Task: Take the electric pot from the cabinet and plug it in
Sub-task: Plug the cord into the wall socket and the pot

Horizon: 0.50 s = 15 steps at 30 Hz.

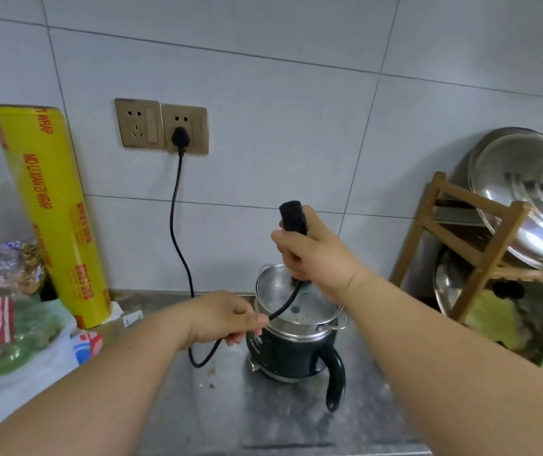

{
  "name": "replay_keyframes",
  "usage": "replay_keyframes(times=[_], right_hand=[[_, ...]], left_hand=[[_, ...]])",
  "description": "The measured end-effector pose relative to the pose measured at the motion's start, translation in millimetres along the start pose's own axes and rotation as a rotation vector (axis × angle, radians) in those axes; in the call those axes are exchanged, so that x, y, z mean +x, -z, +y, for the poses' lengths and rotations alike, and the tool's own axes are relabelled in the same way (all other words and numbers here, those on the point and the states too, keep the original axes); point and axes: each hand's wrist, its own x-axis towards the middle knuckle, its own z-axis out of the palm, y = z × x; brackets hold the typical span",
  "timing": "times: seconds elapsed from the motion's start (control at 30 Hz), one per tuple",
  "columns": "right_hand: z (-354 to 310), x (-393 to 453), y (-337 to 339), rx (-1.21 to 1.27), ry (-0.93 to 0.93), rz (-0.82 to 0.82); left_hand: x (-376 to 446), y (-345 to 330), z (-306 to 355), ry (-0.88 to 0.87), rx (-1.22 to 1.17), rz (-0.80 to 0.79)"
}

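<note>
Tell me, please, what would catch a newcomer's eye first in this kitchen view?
Probably the right hand at centre, raising the black connector end of a cord above the electric pot on the steel counter. The cord's plug already sits in the wall socket behind, and a yellow wrap box leans at left.

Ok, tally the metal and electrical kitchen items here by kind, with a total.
Electric pot: 1
Steel lids on the wooden rack: 2
Power cord: 1
Wall sockets: 2
Total: 6
</note>
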Motion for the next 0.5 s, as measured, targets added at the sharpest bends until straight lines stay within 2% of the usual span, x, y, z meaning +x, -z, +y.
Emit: replay_keyframes(times=[0.2,0.3,0.43,0.5], right_hand=[[32,-62,52,-0.213,0.131,-0.041],[42,-84,71,-0.212,0.119,-0.038],[54,-106,92,-0.168,0.044,0.041],[58,-113,101,-0.097,-0.01,0.162]], left_hand=[[6,-75,33,0.057,0.036,-0.038],[9,-102,47,0.098,0.069,-0.052],[10,-133,64,0.128,0.056,-0.022],[11,-148,71,0.127,0.052,-0.02]])
